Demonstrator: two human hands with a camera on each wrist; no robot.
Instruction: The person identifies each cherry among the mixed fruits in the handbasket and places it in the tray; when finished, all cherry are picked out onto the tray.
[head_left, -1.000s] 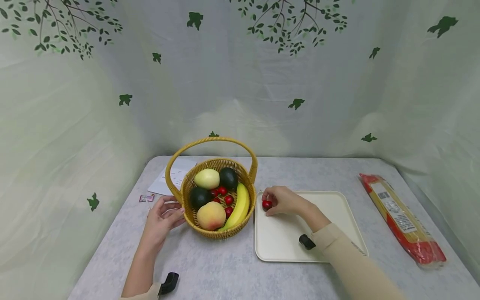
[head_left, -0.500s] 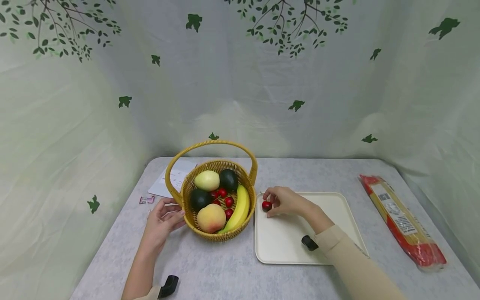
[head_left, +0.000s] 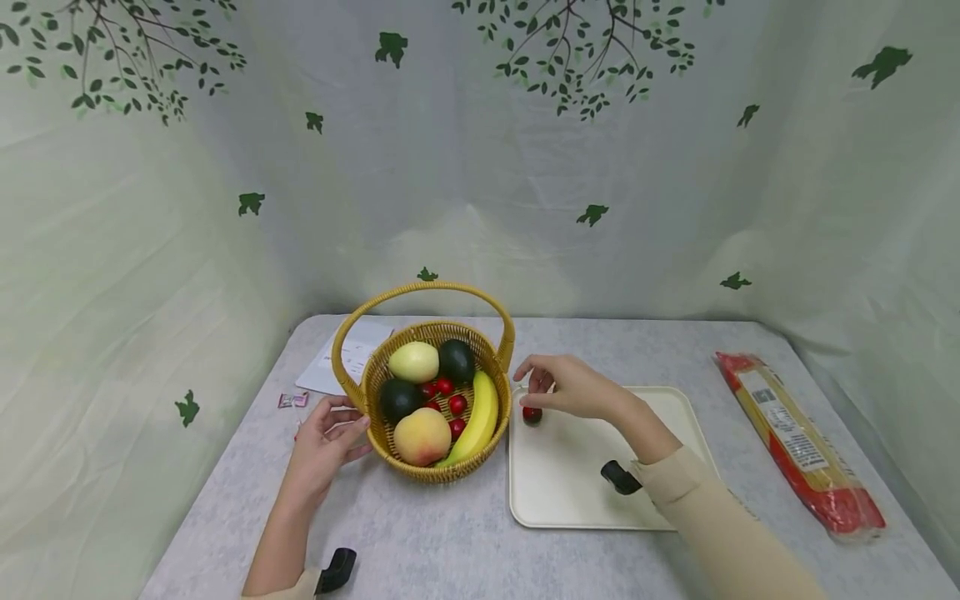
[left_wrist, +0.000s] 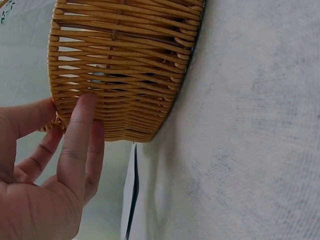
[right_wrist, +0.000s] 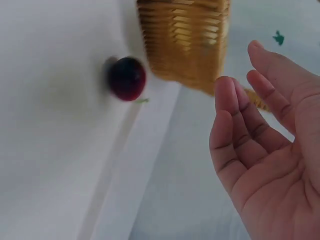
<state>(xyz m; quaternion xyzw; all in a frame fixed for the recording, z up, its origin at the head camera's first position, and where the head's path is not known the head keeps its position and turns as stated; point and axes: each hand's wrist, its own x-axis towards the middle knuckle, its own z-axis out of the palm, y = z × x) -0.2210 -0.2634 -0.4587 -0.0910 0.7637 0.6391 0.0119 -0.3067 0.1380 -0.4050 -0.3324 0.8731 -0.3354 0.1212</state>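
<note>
In the head view, a woven basket (head_left: 442,475) with a tall handle holds a banana (head_left: 478,417), a peach (head_left: 422,436), two dark avocado-like fruits (head_left: 401,400), a pale green fruit (head_left: 414,362) and several cherries (head_left: 457,405). My left hand (head_left: 326,437) touches the basket's left side; in the left wrist view, its thumb meets the rim and nearly straight fingers (left_wrist: 75,145) rest against the outer weave. A dark red cherry (right_wrist: 127,79) with a green stem lies on the cream tray (head_left: 592,467). Over it, my right hand (head_left: 573,387) is empty, its fingers relaxed and apart from the cherry.
A long red and yellow plastic packet of noodles (head_left: 798,446) lies at the table's right. A white sheet of paper (head_left: 318,371) lies behind the basket, and a small pink wrapped sweet (head_left: 292,400) is at the left. Hanging cloth (head_left: 480,233) borders the table's back.
My right hand has let go of the cherry and risen slightly away from it, leaving it at the tray's left corner. The left hand has stayed at the basket.
</note>
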